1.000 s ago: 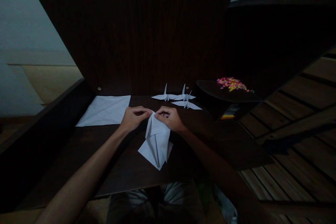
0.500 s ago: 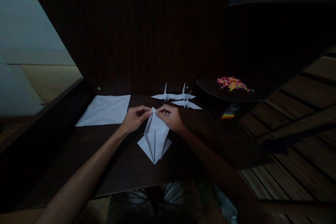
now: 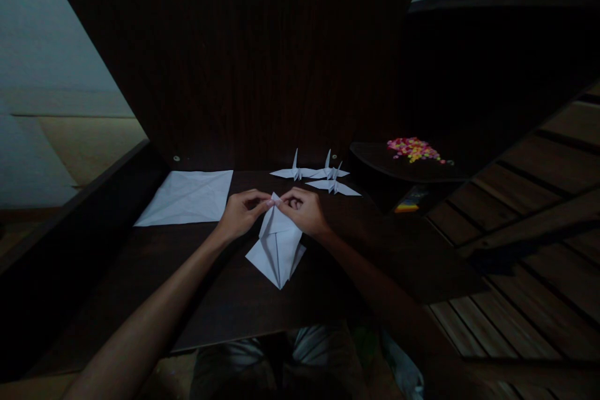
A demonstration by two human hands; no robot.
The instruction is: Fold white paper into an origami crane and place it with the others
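Observation:
A partly folded white origami paper (image 3: pixel 280 244) lies on the dark desk in front of me, its narrow tip pointing away and its wider flaps spread toward me. My left hand (image 3: pixel 241 214) pinches the far tip from the left, thumb and forefinger closed on it. From the right, my right hand (image 3: pixel 304 209) grips the same tip, its fingers curled in. Both thumbs nearly meet there, and the fingertips hide part of the top fold. Just beyond my hands sit three folded white paper cranes (image 3: pixel 333 186), with wings spread and thin necks upright.
Left of my hands lies a creased flat sheet of white paper (image 3: pixel 187 197). A small raised shelf (image 3: pixel 370 159) at the right bears a heap of colourful small pieces (image 3: pixel 415 149). A dark panel (image 3: pixel 244 62) rises behind the desk (image 3: pixel 225 306), and a low side board (image 3: pixel 79 212) edges its left.
The near end of the folded paper has swung slightly right, and its central slit shows less. My thumbs have come closer together at the tip.

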